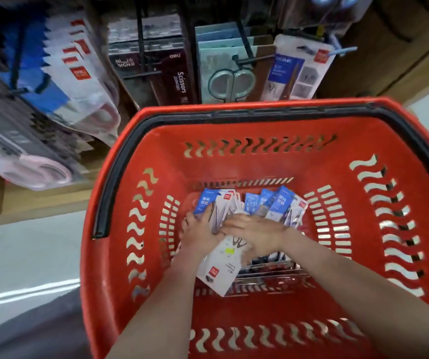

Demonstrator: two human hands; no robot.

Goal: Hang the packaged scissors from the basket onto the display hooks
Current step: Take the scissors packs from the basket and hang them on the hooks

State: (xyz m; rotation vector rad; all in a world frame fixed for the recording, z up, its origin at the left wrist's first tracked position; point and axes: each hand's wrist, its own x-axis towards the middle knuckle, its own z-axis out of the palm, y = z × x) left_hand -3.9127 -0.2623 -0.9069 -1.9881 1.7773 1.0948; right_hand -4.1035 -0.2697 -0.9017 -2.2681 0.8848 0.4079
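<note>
Several packaged scissors [284, 206], with blue and white cards, lie in a heap on the floor of the red basket [234, 156]. My left hand [199, 233] reaches into the heap and its fingers curl round the left stack of packs [208, 200]. My right hand [256, 233] lies on top of the packs, fingers stretched leftward toward the other hand. A white pack [220, 268] sticks out toward me from under both hands. The display hooks [245, 59] are above the basket's far rim, with other scissors packs hanging from them.
The basket's black handle [260, 114] lies folded along its far rim. Dark scissors boxes [172, 73] and a pale blue pack [223, 73] hang ahead, and blue and pink packs [73, 73] crowd the left. Grey floor shows at the left.
</note>
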